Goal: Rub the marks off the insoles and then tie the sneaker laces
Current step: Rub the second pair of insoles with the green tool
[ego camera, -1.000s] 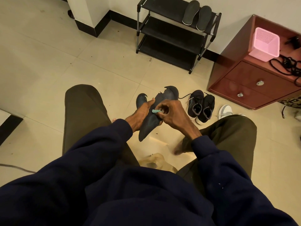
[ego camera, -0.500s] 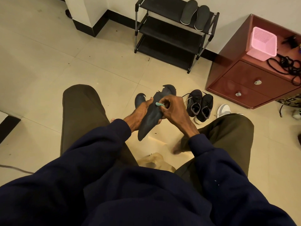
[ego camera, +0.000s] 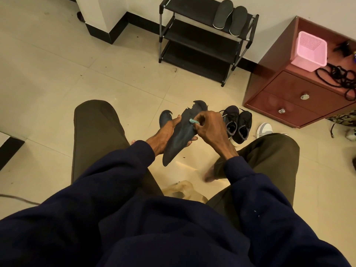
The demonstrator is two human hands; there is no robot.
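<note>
Insole (ego camera: 181, 135), raised between the knees over the floor: left hand (ego camera: 163, 135) grasps it from beneath as a brace; right hand (ego camera: 210, 126) pinches a teal eraser (ego camera: 193, 121) against its face, presumably to rub marks.

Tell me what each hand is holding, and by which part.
Left hand grips the dark insole around its middle, fingers curled under it. Right hand pinches a small teal piece by its near end, its tip against the insole.
</note>
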